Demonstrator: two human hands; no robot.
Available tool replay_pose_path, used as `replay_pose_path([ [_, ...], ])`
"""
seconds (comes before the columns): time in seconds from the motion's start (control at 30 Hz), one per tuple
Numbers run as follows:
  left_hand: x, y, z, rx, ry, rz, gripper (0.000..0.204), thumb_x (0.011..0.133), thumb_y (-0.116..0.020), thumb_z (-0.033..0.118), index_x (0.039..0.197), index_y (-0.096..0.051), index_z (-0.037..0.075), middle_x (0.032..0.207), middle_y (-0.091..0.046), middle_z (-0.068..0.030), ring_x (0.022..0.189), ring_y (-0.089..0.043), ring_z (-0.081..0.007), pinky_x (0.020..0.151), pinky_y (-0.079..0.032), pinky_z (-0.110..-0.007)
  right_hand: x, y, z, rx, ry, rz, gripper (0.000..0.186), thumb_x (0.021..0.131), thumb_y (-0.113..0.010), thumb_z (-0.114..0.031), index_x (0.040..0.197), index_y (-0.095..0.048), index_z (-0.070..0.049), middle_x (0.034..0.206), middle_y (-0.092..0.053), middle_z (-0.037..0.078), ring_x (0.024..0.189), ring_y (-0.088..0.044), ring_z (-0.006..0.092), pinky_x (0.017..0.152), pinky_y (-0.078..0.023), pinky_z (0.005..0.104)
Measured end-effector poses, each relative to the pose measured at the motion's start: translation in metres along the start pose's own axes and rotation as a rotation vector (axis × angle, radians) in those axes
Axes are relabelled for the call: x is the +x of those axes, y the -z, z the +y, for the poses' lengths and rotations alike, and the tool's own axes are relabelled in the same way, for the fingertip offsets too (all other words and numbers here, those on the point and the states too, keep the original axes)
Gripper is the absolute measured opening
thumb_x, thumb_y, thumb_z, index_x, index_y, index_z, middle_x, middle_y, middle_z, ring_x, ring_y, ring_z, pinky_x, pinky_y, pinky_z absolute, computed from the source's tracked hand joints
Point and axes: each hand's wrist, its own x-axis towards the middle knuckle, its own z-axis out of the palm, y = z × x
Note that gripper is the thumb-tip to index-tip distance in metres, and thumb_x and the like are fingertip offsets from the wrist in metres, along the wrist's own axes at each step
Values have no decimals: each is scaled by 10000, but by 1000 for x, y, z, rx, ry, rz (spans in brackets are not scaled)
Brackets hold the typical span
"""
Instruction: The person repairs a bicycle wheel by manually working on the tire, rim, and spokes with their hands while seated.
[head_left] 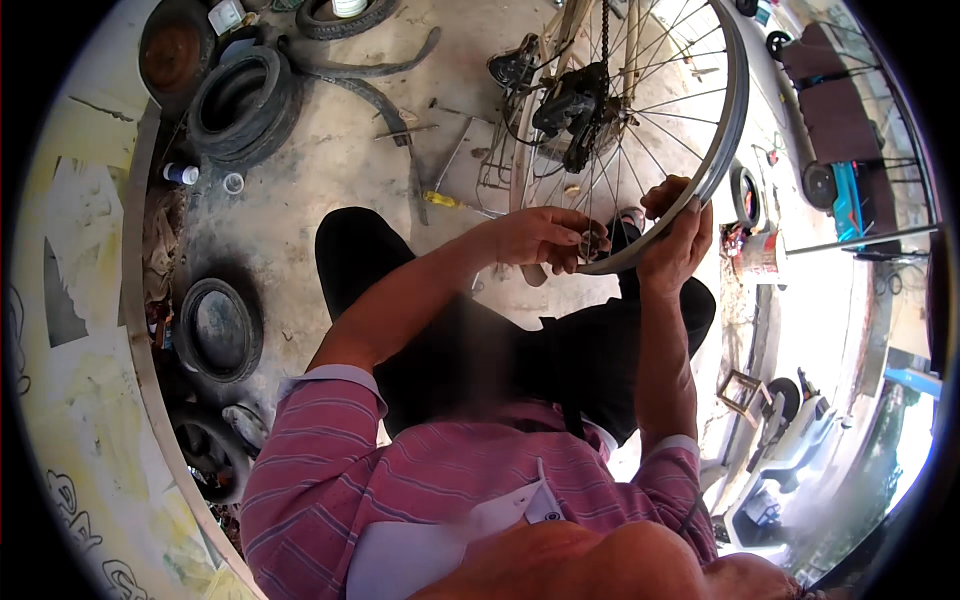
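A bicycle wheel [735, 120] with thin spokes and a grey rim stands in front of me, mounted in a frame. My right hand [678, 235] is closed around the rim at its near right side, the fingers wrapped over it. At the lower left of the rim, my left hand [548, 240] pinches a small round metal piece that looks like a spoke wrench [591, 244], right by the spokes. Its fingers partly hide the piece. Above the hands are a black rear derailleur [570, 115] and a chain [604, 30] at the wheel's hub.
A screwdriver with a yellow handle [442, 200] lies on the concrete floor near my left knee. Stacked tyres [240, 105], strips of old rubber [385, 110] and another tyre [220, 330] are at the left. To the right stand a bucket [760, 258] and a small wooden stool [743, 395].
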Motion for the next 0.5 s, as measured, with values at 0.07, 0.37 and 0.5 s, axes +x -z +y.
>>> replay_pose_path([
  [0.07, -7, -4, 1, -42, -33, -31, 449, 1023, -538, 108, 1460, -487, 18, 1356, -636, -122, 940, -696, -188, 727, -564, -293, 5, -9, -7, 36, -39, -3, 374, 1069, -447, -316, 1096, -633, 8, 808, -651, 47, 703, -564, 109, 648, -429, 257],
  [0.37, 4, -29, 8, 109, -15, 130, 402, 993, -607, 117, 1374, -550, 2, 1149, -681, -64, 801, -645, -137, 727, -534, -288, 24, -6, -14, 43, 6, -14, 387, 1079, -442, -309, 1084, -643, 22, 783, -632, 44, 693, -559, 114, 646, -433, 263],
  [0.5, 3, -30, 5, 219, -24, 188, 354, 988, -628, 137, 1315, -594, 4, 1080, -697, -43, 754, -624, -102, 691, -516, -263, 17, -6, -16, 36, -18, -14, 357, 1080, -449, -281, 1088, -644, 18, 777, -631, 43, 702, -563, 106, 651, -436, 263],
])
